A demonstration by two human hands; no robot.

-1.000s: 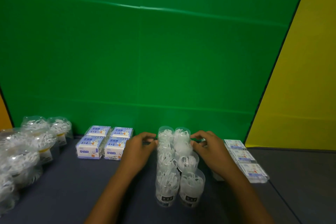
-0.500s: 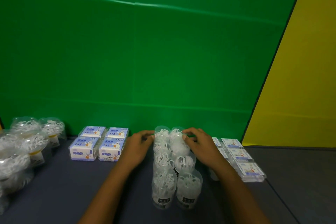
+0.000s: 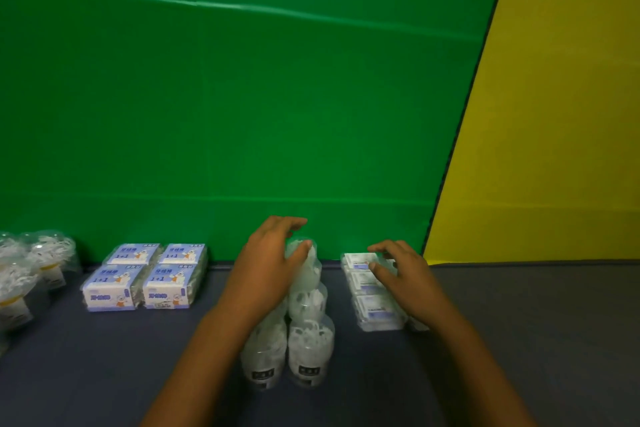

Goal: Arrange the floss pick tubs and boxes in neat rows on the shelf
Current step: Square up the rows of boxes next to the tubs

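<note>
At the centre of the frame the left hand (image 3: 266, 263) is curling over the far end of a double row of clear tubs (image 3: 304, 319), its thumb and fingers cupping the rearmost tub (image 3: 300, 253) near the green backdrop (image 3: 242, 97). The right hand (image 3: 398, 270) is hovering with fingers loosely spread over the flat packs (image 3: 374, 291) lined up right of centre; whether it is touching them I cannot tell. Four blue boxes (image 3: 145, 276) are sitting squared up at lower left, with bagged tubs (image 3: 31, 267) at the left edge. To do this well, the person should be nudging the rear tub lightly from the side, keeping it upright and flush with its neighbour, since these light tubs are probably tipping easily.
</note>
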